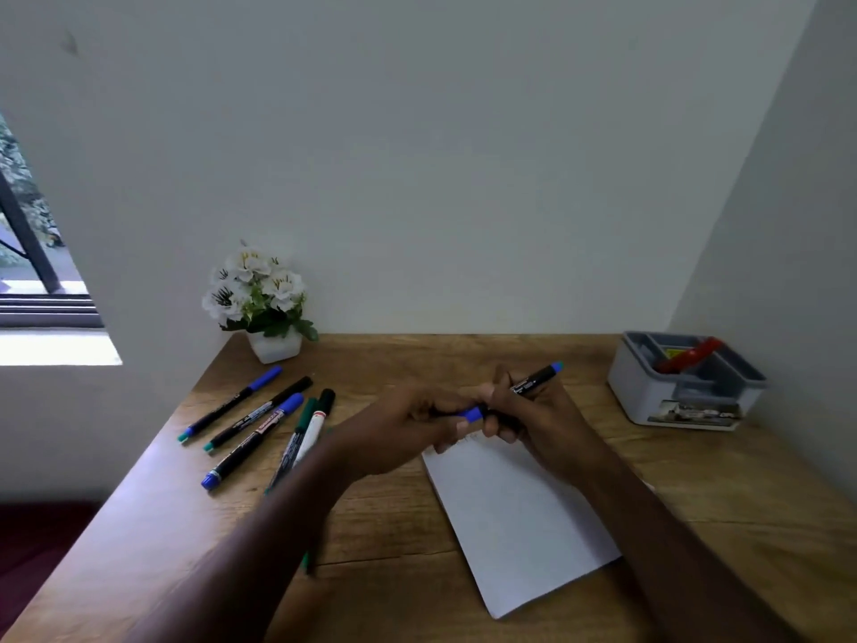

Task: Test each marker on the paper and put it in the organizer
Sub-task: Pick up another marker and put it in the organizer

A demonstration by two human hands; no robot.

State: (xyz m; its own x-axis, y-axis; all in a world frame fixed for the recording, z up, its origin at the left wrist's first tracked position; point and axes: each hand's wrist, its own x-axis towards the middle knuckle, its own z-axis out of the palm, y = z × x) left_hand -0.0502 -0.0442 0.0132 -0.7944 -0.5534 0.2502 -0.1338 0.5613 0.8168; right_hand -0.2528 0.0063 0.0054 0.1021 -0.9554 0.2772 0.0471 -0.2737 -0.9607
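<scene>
My right hand (524, 413) grips the black barrel of a blue marker (538, 377) above the top edge of the white paper (519, 517). My left hand (417, 420) pinches the marker's blue cap (472, 414) at its near end. Faint marks show at the paper's top edge. Several more markers (259, 420) lie in a loose row on the desk to the left, blue, black and green capped. The grey organizer (686, 401) stands at the back right with a red marker (691, 357) in one compartment.
A white pot of white flowers (259, 299) stands at the back left of the wooden desk (394, 526). Walls close the desk at the back and right. A window is at the far left.
</scene>
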